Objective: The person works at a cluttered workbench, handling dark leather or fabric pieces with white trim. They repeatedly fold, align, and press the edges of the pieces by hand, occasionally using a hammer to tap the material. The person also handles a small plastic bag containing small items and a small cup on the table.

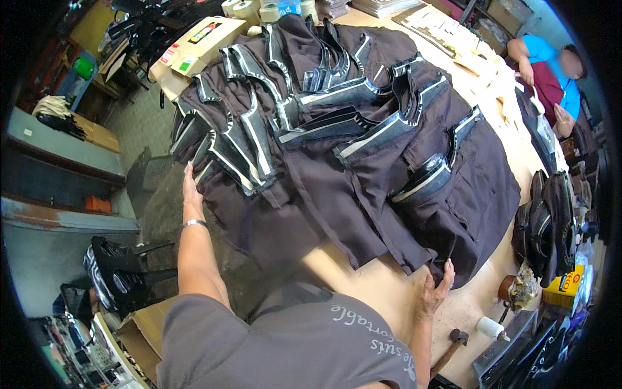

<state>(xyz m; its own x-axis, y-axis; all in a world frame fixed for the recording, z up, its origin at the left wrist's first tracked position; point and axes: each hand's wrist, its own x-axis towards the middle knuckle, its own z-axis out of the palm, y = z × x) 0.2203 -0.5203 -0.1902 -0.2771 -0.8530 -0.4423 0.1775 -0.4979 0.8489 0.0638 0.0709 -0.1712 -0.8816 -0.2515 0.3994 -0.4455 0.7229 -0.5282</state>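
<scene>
A broad heap of dark brown cloth garment pieces (311, 201) spreads over the pale table (492, 272). Curved black bands with whitish strips edge many of them, overlapping one another. At the heap's left edge, my left hand (192, 188) touches the cloth with its fingers stretched out; part of them is hard to see. My right hand (438, 290) is at the near right corner of the cloth, its fingers extended and apart, gripping nothing. A hammer (453, 343) lies on the table beside my right forearm.
A white bottle (492, 329) and a brown pot (506, 289) stand at the right. Across the table sits another person (551, 78) beside dark cloth. At the back are a flat cardboard box (204, 42), thread cones (246, 11) and pale cut pieces (447, 32). A black chair (120, 275) stands left.
</scene>
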